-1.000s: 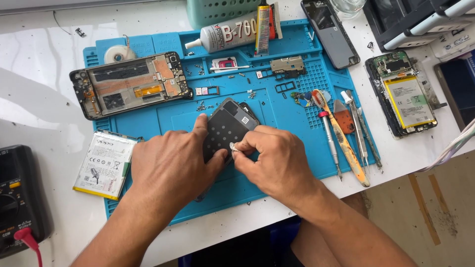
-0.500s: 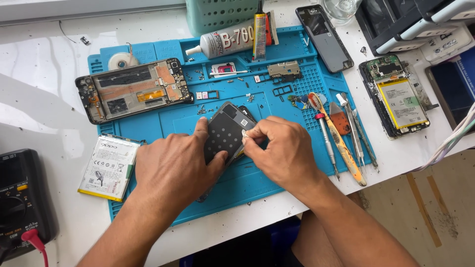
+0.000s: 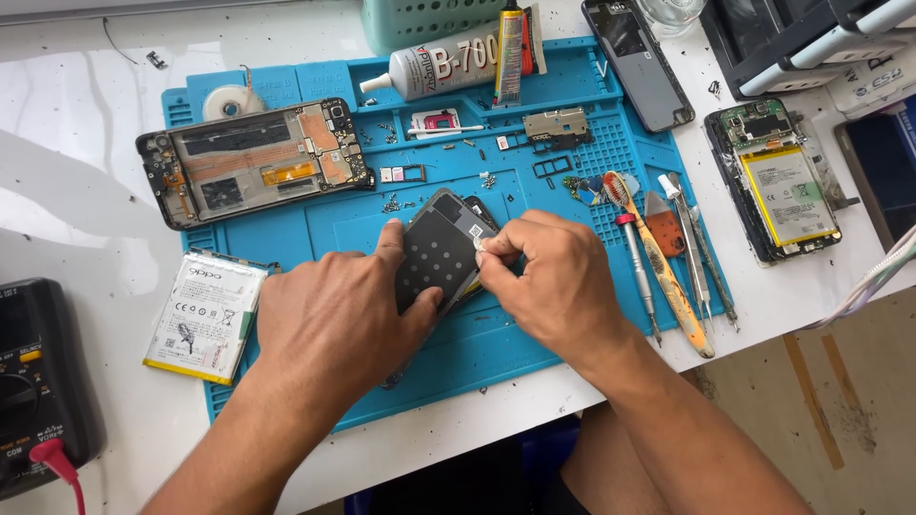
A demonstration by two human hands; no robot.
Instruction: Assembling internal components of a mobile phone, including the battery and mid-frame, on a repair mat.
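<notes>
A dark flat phone panel (image 3: pixel 437 250) with rows of pale dots lies tilted on the blue repair mat (image 3: pixel 534 334). My left hand (image 3: pixel 336 322) grips its left edge, thumb and forefinger pressed on it. My right hand (image 3: pixel 558 281) is at the panel's right edge, fingertips pinching a small pale tab there. An opened phone frame (image 3: pixel 253 160) with its boards showing rests at the mat's upper left. A white phone battery (image 3: pixel 202 315) lies at the mat's left edge, just left of my left wrist.
Screwdrivers, tweezers and an orange pry tool (image 3: pixel 668 262) lie to the right of my right hand. A glue tube (image 3: pixel 434 69), a black phone (image 3: pixel 637 62), a second opened phone (image 3: pixel 778 181) and a black multimeter (image 3: pixel 33 381) surround the mat. Small screws dot the mat.
The view has shifted slightly. Both hands stay on the dark panel; my right fingers have kept working at the small tab on its right edge.
</notes>
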